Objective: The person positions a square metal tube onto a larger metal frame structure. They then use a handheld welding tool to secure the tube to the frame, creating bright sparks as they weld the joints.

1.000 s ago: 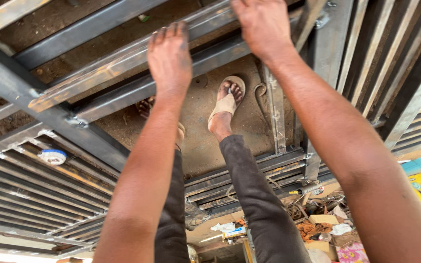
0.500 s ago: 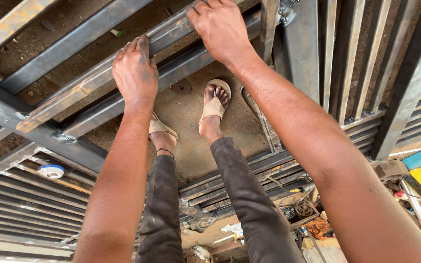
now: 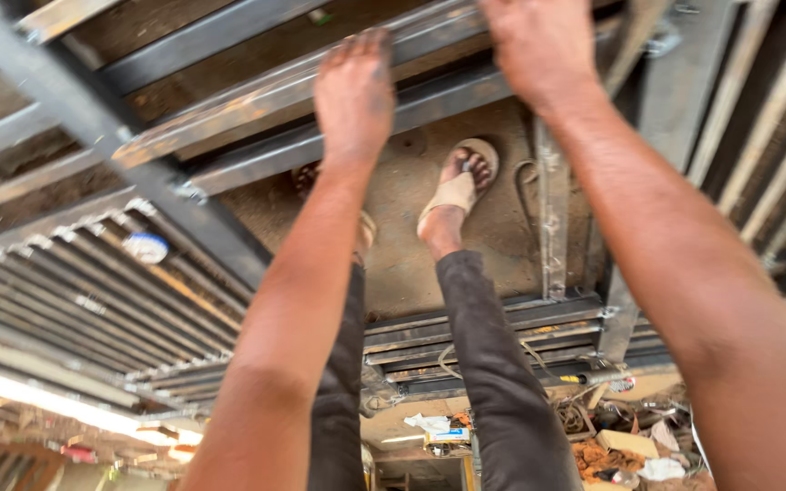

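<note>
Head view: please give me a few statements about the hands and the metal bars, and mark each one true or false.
1. Both hands rest on metal bars. True: the left hand and the right hand each lie on a grey bar.
2. The right hand holds a hammer. False: no tool shows in it.
3. One foot in a tan sandal stands on the dirt floor. True.
4. The person wears long sleeves. False: both forearms are bare.
5. The trousers are dark. True.
</note>
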